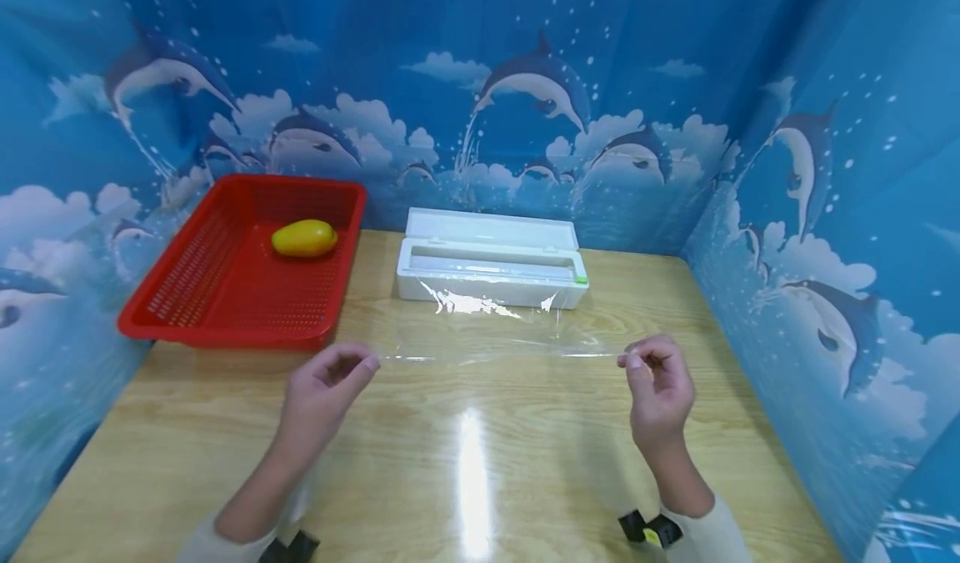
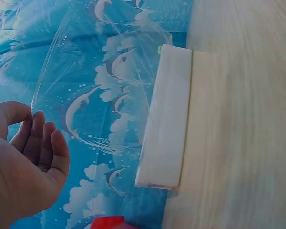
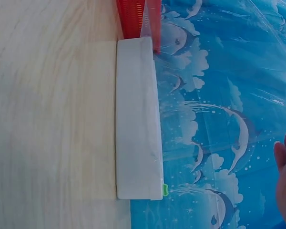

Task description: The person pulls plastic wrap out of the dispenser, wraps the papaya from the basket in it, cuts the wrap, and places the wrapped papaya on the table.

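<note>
A sheet of clear plastic wrap [image 1: 495,335] stretches from the white wrap dispenser box [image 1: 420,284] toward me, its front edge held taut above the table. My left hand [image 1: 322,396] pinches that edge at the left corner between thumb and index finger, the other fingers loosely bent in the left wrist view. At the opposite corner, my right hand [image 1: 662,388] pinches the wrap between thumb and fingers. The box's lid [image 1: 491,228] is raised, and a roll shows inside. A green slider [image 1: 581,280] sits at the box's right end. Only fingertips of the right hand appear in its wrist view.
To the left of the box stands a red plastic basket [image 1: 240,338] with a yellow mango [image 1: 303,238] inside. Blue dolphin-print curtains [image 1: 450,87] border the wooden table [image 1: 540,446] at the back and both sides.
</note>
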Demonstrator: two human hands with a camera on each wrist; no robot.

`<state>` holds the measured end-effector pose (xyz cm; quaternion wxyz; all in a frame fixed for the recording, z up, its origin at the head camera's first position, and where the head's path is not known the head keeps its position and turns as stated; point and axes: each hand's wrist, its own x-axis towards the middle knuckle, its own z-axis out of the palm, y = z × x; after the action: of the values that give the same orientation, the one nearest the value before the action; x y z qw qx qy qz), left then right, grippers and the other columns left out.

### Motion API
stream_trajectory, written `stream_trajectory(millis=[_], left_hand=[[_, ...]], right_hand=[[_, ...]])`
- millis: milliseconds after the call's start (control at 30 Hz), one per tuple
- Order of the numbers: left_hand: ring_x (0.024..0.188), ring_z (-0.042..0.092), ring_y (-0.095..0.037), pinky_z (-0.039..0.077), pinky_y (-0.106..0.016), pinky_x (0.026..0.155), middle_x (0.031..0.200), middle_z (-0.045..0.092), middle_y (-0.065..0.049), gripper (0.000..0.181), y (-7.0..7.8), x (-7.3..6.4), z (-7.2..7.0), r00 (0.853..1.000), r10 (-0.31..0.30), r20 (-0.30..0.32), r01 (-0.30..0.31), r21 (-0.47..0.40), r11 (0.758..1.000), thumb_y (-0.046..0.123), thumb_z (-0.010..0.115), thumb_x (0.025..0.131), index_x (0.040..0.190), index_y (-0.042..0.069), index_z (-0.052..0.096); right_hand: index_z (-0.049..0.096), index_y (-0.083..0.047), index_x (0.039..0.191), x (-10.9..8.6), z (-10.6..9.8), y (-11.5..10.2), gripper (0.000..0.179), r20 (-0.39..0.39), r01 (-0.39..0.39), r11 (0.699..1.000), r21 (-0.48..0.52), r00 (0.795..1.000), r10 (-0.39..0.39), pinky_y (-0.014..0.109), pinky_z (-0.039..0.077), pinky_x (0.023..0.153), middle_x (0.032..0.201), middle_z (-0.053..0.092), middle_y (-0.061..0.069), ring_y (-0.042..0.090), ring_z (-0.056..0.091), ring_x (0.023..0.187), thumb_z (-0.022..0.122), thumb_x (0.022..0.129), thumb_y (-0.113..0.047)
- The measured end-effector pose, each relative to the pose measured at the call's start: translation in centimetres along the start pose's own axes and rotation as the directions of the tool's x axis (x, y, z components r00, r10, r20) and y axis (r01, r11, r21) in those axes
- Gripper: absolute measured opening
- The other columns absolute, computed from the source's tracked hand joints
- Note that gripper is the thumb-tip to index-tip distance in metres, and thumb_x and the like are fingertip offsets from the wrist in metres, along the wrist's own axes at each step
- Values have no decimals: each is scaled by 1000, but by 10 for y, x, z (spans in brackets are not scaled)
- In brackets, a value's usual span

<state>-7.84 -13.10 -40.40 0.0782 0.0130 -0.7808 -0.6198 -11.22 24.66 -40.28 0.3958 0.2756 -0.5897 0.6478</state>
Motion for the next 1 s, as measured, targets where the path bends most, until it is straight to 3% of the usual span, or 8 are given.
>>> stream_trajectory(millis=[133, 300, 400, 500, 633, 767, 900, 1000], left_hand=[[90, 63, -12, 55, -21, 77, 100, 69, -3, 17, -10, -2, 1, 999, -28, 16, 29, -8, 1000, 18, 70, 95, 106, 5, 69], [89, 62, -13, 55, -22, 76, 100, 68, -6, 18, -22, -3, 1, 998, -45, 33, 46, -30, 999, 17, 70, 95, 106, 3, 69], [91, 62, -14, 55, -23, 77, 101, 67, -5, 21, -29, -4, 0, 994, -97, 49, 98, -19, 995, 22, 70, 96, 108, 5, 69], [92, 62, -15, 56, -25, 80, 102, 68, -6, 25, -34, -4, 1, 987, -151, 62, 151, 0, 989, 27, 71, 95, 109, 7, 69], [93, 63, -15, 56, -25, 80, 103, 69, -7, 26, -41, -3, 2, 983, -171, 71, 170, 16, 985, 29, 71, 95, 109, 7, 69], [92, 63, -15, 56, -23, 79, 102, 69, -7, 25, -46, -3, 4, 980, -179, 81, 178, 21, 984, 27, 71, 95, 109, 7, 69], [89, 61, -14, 54, -23, 76, 100, 69, -7, 23, -48, -5, 6, 973, -211, 90, 207, 50, 977, 26, 71, 95, 108, 7, 70], [88, 60, -15, 53, -23, 75, 99, 68, -6, 23, -51, -5, 7, 968, -230, 98, 222, 82, 972, 27, 71, 95, 108, 8, 70]], right_hand=[[43, 26, 83, -8, -3, 4, 12, 35, -11, 999, -48, 999, 13, 20, 54, 76, 86, 59, 8, 17, 60, 79, 50, 87, 17], [51, 17, 86, -19, -1, 7, 3, 48, -87, 993, -81, 995, 91, 19, 52, 74, 86, 59, 4, 15, 60, 79, 50, 89, 17], [55, 11, 88, -26, 1, 10, 13, 29, -153, 987, -58, 988, 155, 19, 52, 72, 86, 59, 4, 14, 60, 78, 47, 87, 21], [56, 8, 89, -34, 1, 12, 19, 9, -225, 974, -40, 974, 225, 20, 53, 71, 85, 59, 4, 14, 59, 77, 45, 85, 24], [53, 10, 90, -44, 0, 13, 9, -22, -323, 942, -87, 946, 323, 19, 53, 70, 84, 59, 4, 14, 59, 76, 49, 90, 18], [52, 12, 92, -53, -4, 12, 4, -69, -473, 860, -190, 880, 469, 19, 53, 69, 82, 58, 4, 13, 58, 75, 53, 93, 9], [54, 10, 96, -60, -8, 9, 4, -128, -642, 701, -310, 759, 638, 20, 54, 68, 82, 58, 5, 16, 59, 76, 52, 96, 5], [55, 5, 99, -63, -10, 7, 5, -153, -720, 589, -366, 671, 725, 21, 53, 66, 85, 58, 6, 21, 60, 78, 53, 99, 1]])
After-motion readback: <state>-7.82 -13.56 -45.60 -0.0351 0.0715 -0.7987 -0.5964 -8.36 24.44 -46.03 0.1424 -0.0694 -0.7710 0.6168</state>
